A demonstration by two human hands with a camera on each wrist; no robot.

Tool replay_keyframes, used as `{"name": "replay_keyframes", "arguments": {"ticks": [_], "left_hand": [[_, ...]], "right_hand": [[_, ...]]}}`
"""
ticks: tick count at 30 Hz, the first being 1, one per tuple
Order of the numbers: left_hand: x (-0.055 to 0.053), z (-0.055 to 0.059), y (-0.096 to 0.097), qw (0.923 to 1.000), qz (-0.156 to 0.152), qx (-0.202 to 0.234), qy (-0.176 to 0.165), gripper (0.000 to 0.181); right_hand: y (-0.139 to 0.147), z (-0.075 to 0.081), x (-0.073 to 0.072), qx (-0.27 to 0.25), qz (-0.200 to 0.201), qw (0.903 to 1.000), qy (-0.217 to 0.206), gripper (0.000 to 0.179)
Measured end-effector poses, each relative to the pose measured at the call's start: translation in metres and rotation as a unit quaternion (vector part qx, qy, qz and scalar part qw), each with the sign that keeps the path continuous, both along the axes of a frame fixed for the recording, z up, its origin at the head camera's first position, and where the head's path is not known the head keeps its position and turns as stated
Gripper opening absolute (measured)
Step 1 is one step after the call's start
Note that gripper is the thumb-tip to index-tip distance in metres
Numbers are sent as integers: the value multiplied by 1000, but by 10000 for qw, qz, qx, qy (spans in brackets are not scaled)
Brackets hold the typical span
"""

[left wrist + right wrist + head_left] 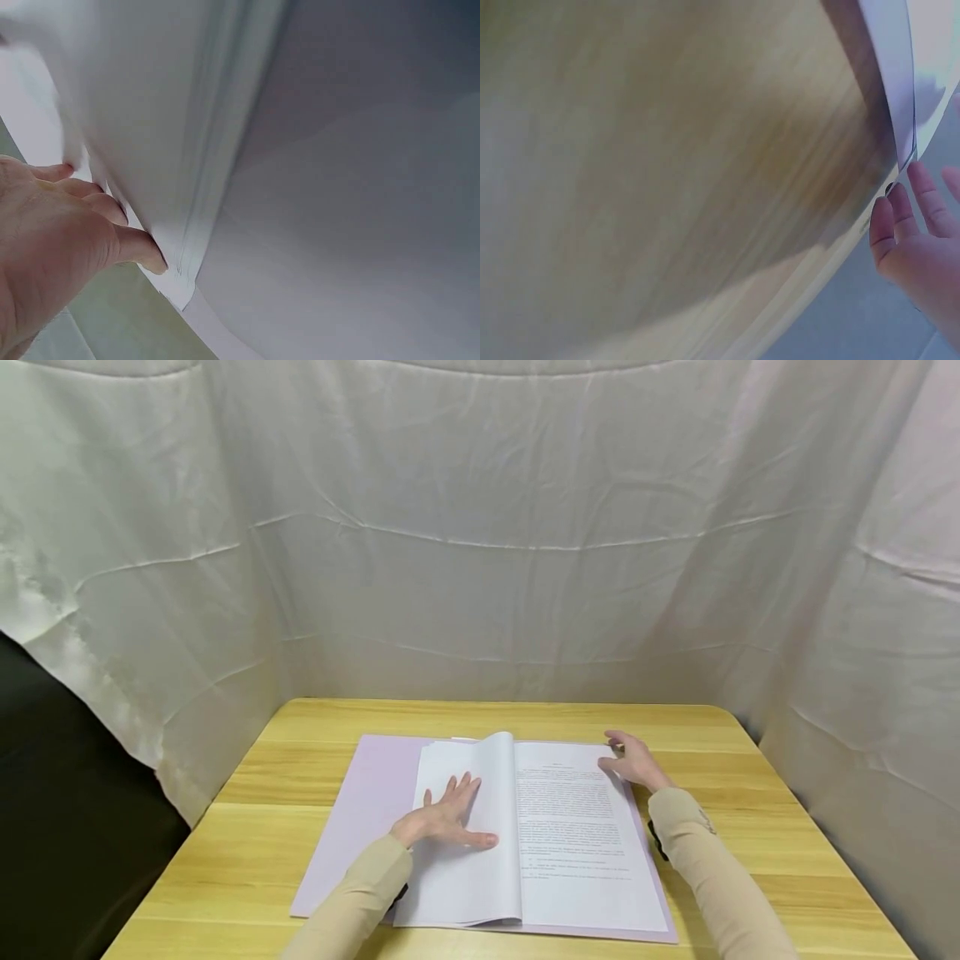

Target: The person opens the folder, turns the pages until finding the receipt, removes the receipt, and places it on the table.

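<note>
A lilac folder lies opened flat on the wooden table, with a stack of white paper inside. The turned sheets form a rounded fold along the middle, while a printed page faces up on the right. Fingers spread and thumb out, my left hand presses on the turned sheets beside the fold; the left wrist view shows its fingertips against the paper. My right hand is at the far right corner of the printed page. In the right wrist view, its fairly straight fingers touch the folder's corner.
The light wooden table extends around the folder on all sides. Pale cloth curtains hang behind it and along both sides. A black area shows at the left beneath the curtain.
</note>
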State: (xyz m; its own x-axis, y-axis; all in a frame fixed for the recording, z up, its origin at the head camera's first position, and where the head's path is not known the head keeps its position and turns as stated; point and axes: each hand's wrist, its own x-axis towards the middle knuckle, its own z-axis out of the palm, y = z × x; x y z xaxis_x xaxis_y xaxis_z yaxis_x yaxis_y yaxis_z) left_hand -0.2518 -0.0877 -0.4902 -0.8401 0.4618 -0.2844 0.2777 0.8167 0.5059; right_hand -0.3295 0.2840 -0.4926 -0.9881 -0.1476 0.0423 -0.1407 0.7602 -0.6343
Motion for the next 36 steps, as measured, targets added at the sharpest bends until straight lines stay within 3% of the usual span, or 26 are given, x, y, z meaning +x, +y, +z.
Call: {"name": "replay_keyframes", "arguments": {"ticks": [11,19,33,36], "left_hand": [[-1,0,-1,10000,-26,42,-20,114],[2,2,0,10000,-15,48,8,114],[-1,0,-2,9999,-40,107,-39,114],[-1,0,-2,9999,-34,94,-27,114]], "right_hand": [[-1,4,-1,-68,14,9998,-168,65],[-4,5,-2,59,-79,9997,239,60],[-7,7,-3,-112,-688,9949,729,20],[-8,7,-2,-224,-768,9943,709,22]]}}
